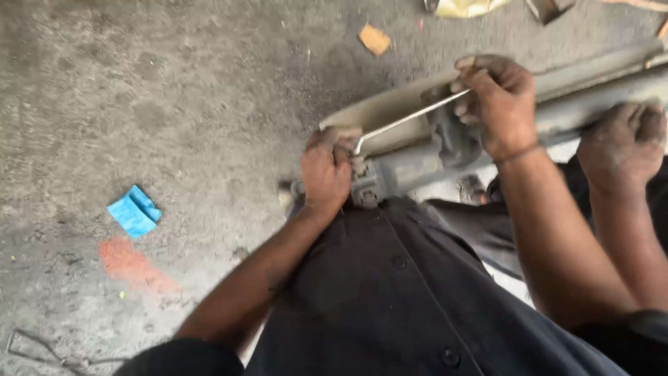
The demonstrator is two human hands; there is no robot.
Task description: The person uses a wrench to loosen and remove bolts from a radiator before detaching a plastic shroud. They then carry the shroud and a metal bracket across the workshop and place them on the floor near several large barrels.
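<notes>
The short end of a thin bent silver metal rod (407, 120) is clenched in the left hand (325, 170), and its far end is gripped by the right hand (499, 101). The rod is held across a grimy grey metal shaft assembly (417, 163) lying over the concrete floor (174, 104), while another person's hand (623, 143) is closed on the shaft further right.

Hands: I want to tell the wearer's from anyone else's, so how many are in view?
3. The left hand grips the bent metal rod's lower end, the right hand its upper end. A third hand, far right, rests on the grey metal assembly.
</notes>
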